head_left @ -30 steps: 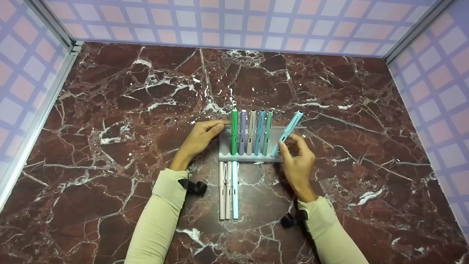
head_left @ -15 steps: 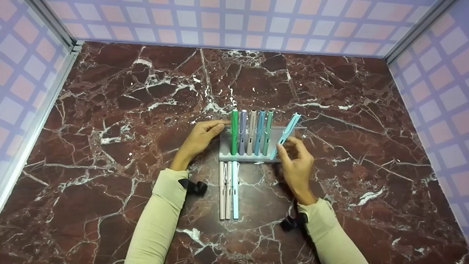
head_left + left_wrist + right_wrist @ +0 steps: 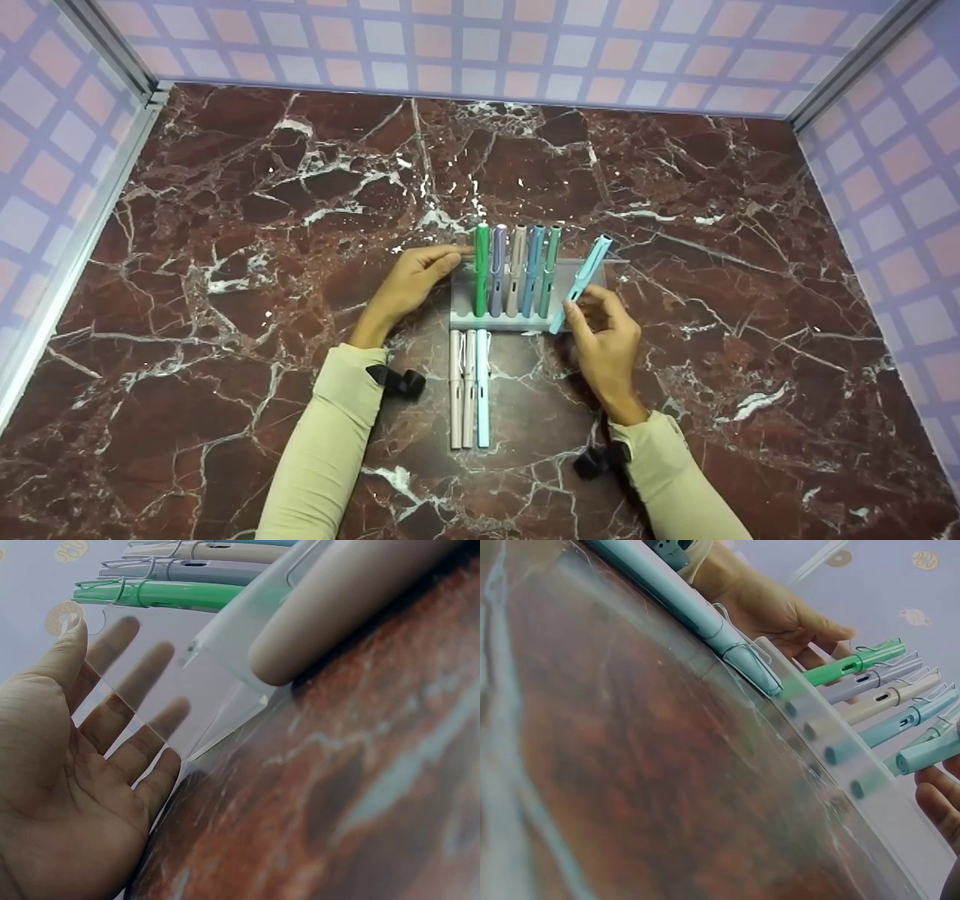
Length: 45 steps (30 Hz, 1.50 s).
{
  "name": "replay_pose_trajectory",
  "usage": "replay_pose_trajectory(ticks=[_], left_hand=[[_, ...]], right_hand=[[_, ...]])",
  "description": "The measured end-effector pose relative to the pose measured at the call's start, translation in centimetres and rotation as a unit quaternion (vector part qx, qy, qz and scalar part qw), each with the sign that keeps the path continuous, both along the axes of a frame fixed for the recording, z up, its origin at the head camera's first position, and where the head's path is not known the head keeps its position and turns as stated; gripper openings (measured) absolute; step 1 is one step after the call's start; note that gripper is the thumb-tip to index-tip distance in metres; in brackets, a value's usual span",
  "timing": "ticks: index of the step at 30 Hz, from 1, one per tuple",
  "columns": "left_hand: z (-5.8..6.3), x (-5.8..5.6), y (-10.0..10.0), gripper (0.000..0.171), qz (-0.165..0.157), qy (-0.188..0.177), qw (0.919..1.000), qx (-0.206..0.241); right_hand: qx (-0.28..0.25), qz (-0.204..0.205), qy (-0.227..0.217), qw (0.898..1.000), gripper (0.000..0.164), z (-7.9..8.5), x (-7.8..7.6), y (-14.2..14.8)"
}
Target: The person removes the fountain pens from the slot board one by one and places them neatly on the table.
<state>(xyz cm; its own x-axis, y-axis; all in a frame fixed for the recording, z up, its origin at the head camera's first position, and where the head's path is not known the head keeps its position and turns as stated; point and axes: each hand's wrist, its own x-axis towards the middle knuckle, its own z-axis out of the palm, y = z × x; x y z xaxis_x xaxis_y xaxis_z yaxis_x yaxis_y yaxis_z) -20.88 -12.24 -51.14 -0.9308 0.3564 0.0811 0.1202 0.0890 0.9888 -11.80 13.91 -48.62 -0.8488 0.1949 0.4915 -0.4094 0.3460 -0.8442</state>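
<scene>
A clear pen stand (image 3: 461, 300) holds several capped pens upright: green (image 3: 481, 270), purple (image 3: 497, 274), beige (image 3: 516, 274), blue (image 3: 533, 274) and teal (image 3: 550, 274). My left hand (image 3: 411, 281) is at the stand's left edge. In the left wrist view, its straight fingers (image 3: 146, 667) show through the clear panel (image 3: 202, 690) from behind. My right hand (image 3: 609, 337) pinches a light blue pen (image 3: 589, 266) near its lower end. That pen leans to the right at the stand's right part; its lower end (image 3: 922, 757) is apart from the ledge in the right wrist view.
Two beige pens (image 3: 455, 397) (image 3: 469, 397) and a pale blue pen (image 3: 482, 397) lie side by side on the marbled table (image 3: 300, 420), just in front of the stand. Patterned walls (image 3: 480, 45) stand at the back and sides.
My right hand has drawn the light blue pen slightly toward me and down, its lower end now over the stand's front edge. The left hand has stayed in place.
</scene>
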Motion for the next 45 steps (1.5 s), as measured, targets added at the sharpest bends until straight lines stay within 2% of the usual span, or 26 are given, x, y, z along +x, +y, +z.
replay_pose_trajectory(ticks=[6, 13, 22, 31, 38, 45], left_hand=[[0.0, 0.0, 0.0, 0.030, -0.006, 0.004, 0.9999, 0.008], [0.1, 0.0, 0.1, 0.030, -0.003, 0.009, 0.9999, 0.004], [0.0, -0.1, 0.1, 0.031, -0.003, 0.013, 0.9999, -0.003], [0.0, 0.0, 0.1, 0.031, -0.002, -0.004, 1.0000, 0.007], [-0.2, -0.2, 0.1, 0.030, -0.007, 0.012, 0.9998, 0.017], [-0.1, -0.2, 0.0, 0.030, -0.011, 0.008, 0.9998, 0.012]], right_hand=[[-0.013, -0.001, -0.023, 1.000, 0.020, -2.2, -0.4, 0.6], [-0.020, 0.022, -0.016, 0.999, 0.019, -2.8, 0.1, 0.6], [-0.011, 0.034, -0.022, 0.999, 0.019, -2.7, 0.9, 0.3], [-0.009, 0.047, -0.035, 0.998, 0.019, -2.6, 1.7, 0.1], [-0.016, 0.065, -0.048, 0.997, 0.021, -2.6, 2.4, -0.3], [-0.009, 0.083, -0.053, 0.995, 0.018, -2.3, 3.1, -0.6]])
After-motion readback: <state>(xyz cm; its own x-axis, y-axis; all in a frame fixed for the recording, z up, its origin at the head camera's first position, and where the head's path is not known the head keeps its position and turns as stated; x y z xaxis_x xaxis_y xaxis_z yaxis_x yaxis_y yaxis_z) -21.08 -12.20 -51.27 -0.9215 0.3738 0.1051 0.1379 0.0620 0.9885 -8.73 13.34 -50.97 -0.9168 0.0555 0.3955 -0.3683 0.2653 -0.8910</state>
